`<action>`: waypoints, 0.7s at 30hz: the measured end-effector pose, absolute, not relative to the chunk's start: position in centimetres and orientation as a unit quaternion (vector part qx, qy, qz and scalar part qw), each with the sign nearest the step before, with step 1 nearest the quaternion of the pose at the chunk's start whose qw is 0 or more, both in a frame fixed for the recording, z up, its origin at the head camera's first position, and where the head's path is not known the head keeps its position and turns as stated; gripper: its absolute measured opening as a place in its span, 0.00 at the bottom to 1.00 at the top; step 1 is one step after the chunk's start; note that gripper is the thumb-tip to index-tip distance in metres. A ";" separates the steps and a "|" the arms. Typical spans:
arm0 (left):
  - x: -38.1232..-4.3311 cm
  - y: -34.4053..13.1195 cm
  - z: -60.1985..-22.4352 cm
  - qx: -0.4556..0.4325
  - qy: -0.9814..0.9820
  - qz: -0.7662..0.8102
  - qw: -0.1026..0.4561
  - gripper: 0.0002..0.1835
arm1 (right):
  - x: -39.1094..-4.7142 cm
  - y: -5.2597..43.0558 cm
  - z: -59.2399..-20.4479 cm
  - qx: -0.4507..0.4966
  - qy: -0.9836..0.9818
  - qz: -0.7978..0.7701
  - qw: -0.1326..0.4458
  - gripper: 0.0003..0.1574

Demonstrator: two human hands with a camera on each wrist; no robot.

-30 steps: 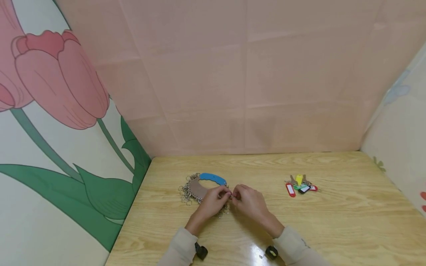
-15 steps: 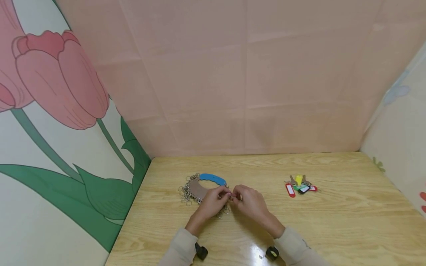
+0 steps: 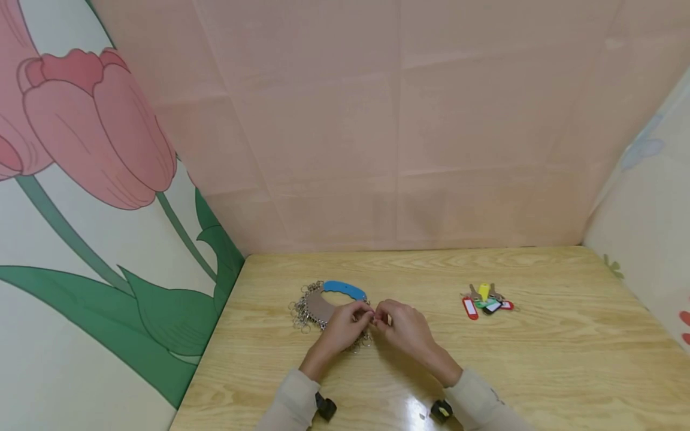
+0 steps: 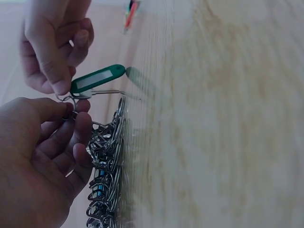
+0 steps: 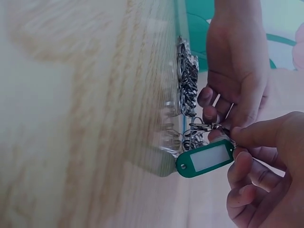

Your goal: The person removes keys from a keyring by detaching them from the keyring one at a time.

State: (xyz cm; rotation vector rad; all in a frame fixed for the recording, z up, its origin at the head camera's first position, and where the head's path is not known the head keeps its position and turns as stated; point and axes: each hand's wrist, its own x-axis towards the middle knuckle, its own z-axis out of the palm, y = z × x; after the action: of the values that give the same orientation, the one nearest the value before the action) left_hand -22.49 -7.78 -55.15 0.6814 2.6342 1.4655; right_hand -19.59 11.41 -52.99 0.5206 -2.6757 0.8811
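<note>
A crescent-shaped key holder with a brown plate lies on the table under my left hand, its outer edge lined with metal clips and rings. Thumb and forefinger of that hand pinch a small metal key ring. Fingertip to fingertip with it, my right hand pinches the ring end of a green key tag with a white label. Beside the tag, a thin metal key hangs from the same spot. In the head view the fingers hide the tag.
A blue handle forms the far side of the holder. To the right on the wooden table lies a small pile of keys and coloured tags. A pink sheet rises behind the table, and a tulip-patterned wall borders its left.
Both hands stay in the same place, with only slight finger movement at the ring. The holder and the pile of keys have not moved.
</note>
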 end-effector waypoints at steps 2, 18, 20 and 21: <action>-22.5 -7.8 -55.1 0.221 0.852 0.475 0.025 0.08 | -19.5 11.4 -53.0 0.176 -0.925 0.307 0.136 0.12; -22.2 -7.9 -54.7 0.214 0.846 0.486 0.038 0.07 | -19.5 11.5 -53.2 0.153 -0.931 0.309 0.115 0.12; -22.1 -7.9 -54.7 0.215 0.846 0.487 0.037 0.07 | -19.6 11.6 -53.2 0.152 -0.931 0.312 0.112 0.11; -22.2 -7.9 -54.7 0.216 0.846 0.486 0.037 0.07 | -19.6 11.6 -53.2 0.151 -0.931 0.314 0.110 0.11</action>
State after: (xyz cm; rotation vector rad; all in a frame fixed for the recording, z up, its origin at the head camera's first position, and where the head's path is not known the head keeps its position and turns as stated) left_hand -22.16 -7.88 -54.70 0.6628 2.5975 1.4925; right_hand -19.59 11.59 -53.22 0.4439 -2.7355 0.9234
